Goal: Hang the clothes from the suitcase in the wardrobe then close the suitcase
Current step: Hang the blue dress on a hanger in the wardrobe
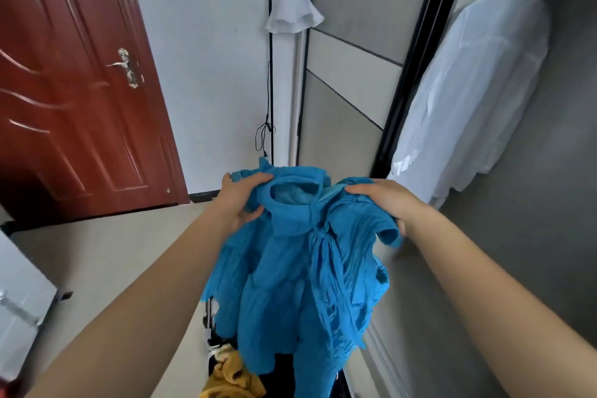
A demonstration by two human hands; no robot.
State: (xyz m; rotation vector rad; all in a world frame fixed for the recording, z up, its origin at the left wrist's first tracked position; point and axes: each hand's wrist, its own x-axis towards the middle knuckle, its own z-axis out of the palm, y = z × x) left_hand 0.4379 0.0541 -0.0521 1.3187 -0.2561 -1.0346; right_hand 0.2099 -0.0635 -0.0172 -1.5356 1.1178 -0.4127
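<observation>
A bright blue crinkled garment [290, 275] hangs in front of me, its neck opening facing up. My left hand [240, 199] grips its left shoulder and my right hand [384, 200] grips its right shoulder, holding it spread at chest height. Below it, part of the open suitcase [277, 375] shows dark inside, with a mustard yellow garment [231, 376] lying in it. At the right, a white garment [468, 90] hangs inside the open wardrobe [549, 171].
A black floor lamp [270, 74] with a white shade stands against the far wall beside the wardrobe's sliding door [349, 81]. A red-brown room door [71, 81] is shut at the left. A grey-white box [19, 300] sits at the left edge.
</observation>
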